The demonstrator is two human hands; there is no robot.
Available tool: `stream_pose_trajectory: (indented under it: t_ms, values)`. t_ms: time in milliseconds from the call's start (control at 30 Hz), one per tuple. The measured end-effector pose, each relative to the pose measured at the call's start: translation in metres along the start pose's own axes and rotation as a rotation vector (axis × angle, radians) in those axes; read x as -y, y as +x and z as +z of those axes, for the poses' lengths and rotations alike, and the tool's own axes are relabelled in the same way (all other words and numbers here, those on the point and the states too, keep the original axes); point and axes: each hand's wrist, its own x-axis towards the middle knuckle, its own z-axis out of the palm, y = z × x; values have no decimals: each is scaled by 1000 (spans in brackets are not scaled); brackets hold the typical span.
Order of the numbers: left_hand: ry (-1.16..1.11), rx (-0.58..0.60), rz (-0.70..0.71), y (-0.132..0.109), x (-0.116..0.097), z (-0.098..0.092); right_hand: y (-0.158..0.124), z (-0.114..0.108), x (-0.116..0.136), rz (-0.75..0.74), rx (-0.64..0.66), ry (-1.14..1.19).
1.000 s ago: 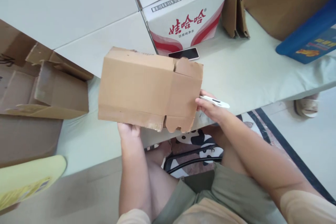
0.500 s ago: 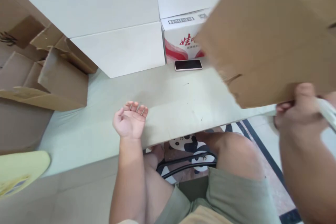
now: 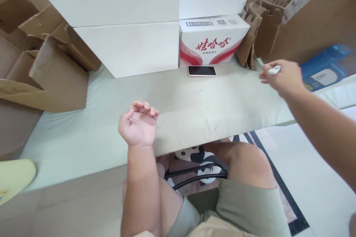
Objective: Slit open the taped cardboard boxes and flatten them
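My left hand (image 3: pixel 138 124) rests palm up above the pale green table covering (image 3: pixel 178 107), fingers loosely curled and apart, holding nothing. At the right, my right hand (image 3: pixel 283 76) is closed around a small white object (image 3: pixel 274 69); most of it is hidden, so its kind cannot be made out. That hand is nearest to folded brown cardboard pieces (image 3: pixel 247 44) and a blue plastic package (image 3: pixel 325 68). A phone (image 3: pixel 202 70) with a dark screen lies between the hands, farther back, in front of a white-and-red carton (image 3: pixel 213 40).
Large white boxes (image 3: pixel 126 50) stand along the back. Open brown cardboard boxes (image 3: pixel 66 74) are stacked at the left, and a big brown carton (image 3: pixel 319 18) stands at the right. A pale yellow rounded object (image 3: pixel 18 176) pokes in at lower left.
The big brown cardboard piece at my right hand has left the view. My right hand has moved forward and inward over the table, with the white object in it. My left hand barely moved.
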Motion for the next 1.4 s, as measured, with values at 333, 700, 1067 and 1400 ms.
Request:
stream_pose_trajectory:
  t_ms: [333,700,1067,1400]
  values:
    - [-209,-47,120,-26,-45,-45,-85,163,69,-115,562,-719]
    - [-370,-378,421,-32,-93,-110,-153,465,168,-943,799,-451]
    - [-178,-640,605,-33,-98,-128,-149,490,198,-957,719,-616]
    - [296,-432,591,-16,-54,-109,-140,187,103,-1221,646,-432]
